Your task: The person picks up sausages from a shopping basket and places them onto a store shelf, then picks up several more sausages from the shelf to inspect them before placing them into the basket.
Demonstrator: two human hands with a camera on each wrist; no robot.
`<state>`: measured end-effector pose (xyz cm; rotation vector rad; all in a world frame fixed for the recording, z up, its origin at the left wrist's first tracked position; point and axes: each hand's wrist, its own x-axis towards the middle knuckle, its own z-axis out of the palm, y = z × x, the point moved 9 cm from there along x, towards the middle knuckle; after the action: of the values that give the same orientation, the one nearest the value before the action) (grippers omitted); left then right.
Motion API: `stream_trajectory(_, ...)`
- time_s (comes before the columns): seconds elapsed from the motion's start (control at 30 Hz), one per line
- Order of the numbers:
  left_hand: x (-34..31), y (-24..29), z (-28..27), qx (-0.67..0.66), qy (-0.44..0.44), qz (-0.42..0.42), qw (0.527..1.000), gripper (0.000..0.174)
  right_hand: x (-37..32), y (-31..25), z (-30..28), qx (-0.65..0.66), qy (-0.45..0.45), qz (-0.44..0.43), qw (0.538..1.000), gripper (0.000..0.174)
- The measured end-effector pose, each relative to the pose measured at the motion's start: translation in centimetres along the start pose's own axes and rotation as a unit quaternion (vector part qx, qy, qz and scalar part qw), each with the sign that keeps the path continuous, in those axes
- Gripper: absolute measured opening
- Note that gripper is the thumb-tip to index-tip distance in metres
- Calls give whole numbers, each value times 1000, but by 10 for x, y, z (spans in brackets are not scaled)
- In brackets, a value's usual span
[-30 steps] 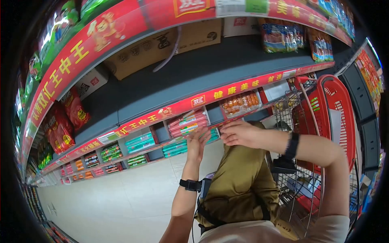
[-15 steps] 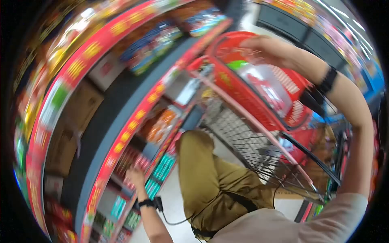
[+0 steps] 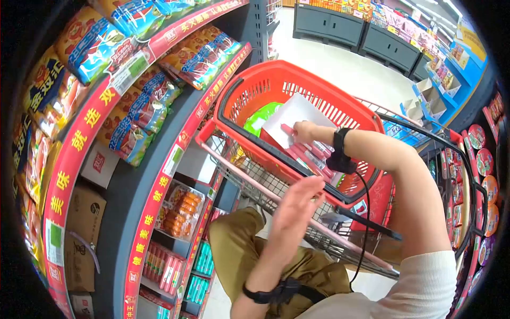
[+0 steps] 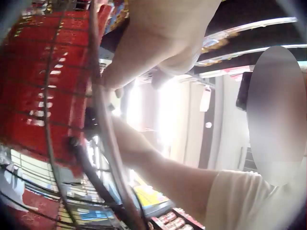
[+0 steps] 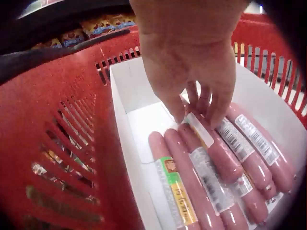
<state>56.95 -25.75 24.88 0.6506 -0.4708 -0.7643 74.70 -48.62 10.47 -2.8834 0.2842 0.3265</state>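
Note:
Over the red basket (image 3: 249, 85), my right hand (image 3: 309, 132) reaches down into a white box (image 5: 136, 129) of pink packaged sausages (image 5: 168, 177). Its thumb and fingers pinch the upper end of one sausage (image 5: 223, 160), which lies slantwise on top of the others. My left hand (image 3: 294, 215) is raised above my lap beside the shopping cart, fingers extended and nothing in it. In the left wrist view, the left hand (image 4: 163, 36) overlaps the cart's rail (image 4: 108, 124).
The basket sits on a wire shopping cart (image 3: 255, 186), with a green package (image 3: 263, 118) beside the white box. Shelves on the left hold snack bags (image 3: 141, 114), a tray of orange sausages (image 3: 181, 211) and pink sausages (image 3: 163, 268). A blue display stand (image 3: 462, 80) is at the right.
The head view has turned right, from the shelf to the cart. My right hand has moved from the shelf into the basket's box; my left hand has left the shelf's pink sausages.

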Motion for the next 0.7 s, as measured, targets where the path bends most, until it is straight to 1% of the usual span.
stream_trajectory(0.07, 5, -23, -11, 26, 15, -1, 1000, 43, -12, -13, 2, -49, -34, -17, 998, 34)
stream_trajectory(0.13, 5, -26, -17, 51, 28, -4, 998, 41, -22, -13, 8, -37, -30, -8, 999, 35)
stream_trajectory(0.2, -2, -26, -21, -22, 52, -34, 998, 40, -29, -13, 7, -24, -32, 2, 999, 36)
stream_trajectory(0.23, -2, -25, -19, 21, 38, -20, 999, 40, -29, -10, 7, 17, -84, 28, 996, 40)
stream_trajectory(0.27, -2, -26, -20, 20, 39, -18, 999, 40, -29, -7, 3, 56, -132, 53, 988, 43)
stream_trajectory(0.3, -2, -25, -19, 31, 34, -8, 999, 40, -30, -9, -11, 12, -140, 39, 989, 44)
stream_trajectory(0.33, -3, -24, -17, 42, 29, 1, 999, 39, -31, -7, -25, 9, -138, 41, 990, 44)
stream_trajectory(0.37, -3, -24, -16, 40, 26, 2, 999, 39, -32, -7, -48, 92, -84, 37, 992, 43)
stream_trajectory(0.4, -3, -23, -17, 38, 29, 6, 999, 38, -38, -7, -71, 172, -29, 31, 984, 43)
stream_trajectory(0.47, -4, -22, -16, 34, 29, 19, 999, 37, -69, -32, -120, 276, -5, 34, 961, 35)
stream_trajectory(0.53, -8, -22, -20, -7, 54, 18, 998, 37, -96, -64, -153, 408, 30, -8, 912, 33)
stream_trajectory(0.6, -15, -12, -20, -17, 87, 36, 995, 39, -124, -115, -170, 481, 16, -88, 872, 30)
stream_trajectory(0.67, -32, 15, -18, 37, 96, 110, 989, 41, -160, -169, -163, 520, -33, -112, 846, 29)
stream_trajectory(0.7, -45, 38, -21, 39, 145, 186, 971, 38, -176, -199, -150, 549, -92, -127, 821, 29)
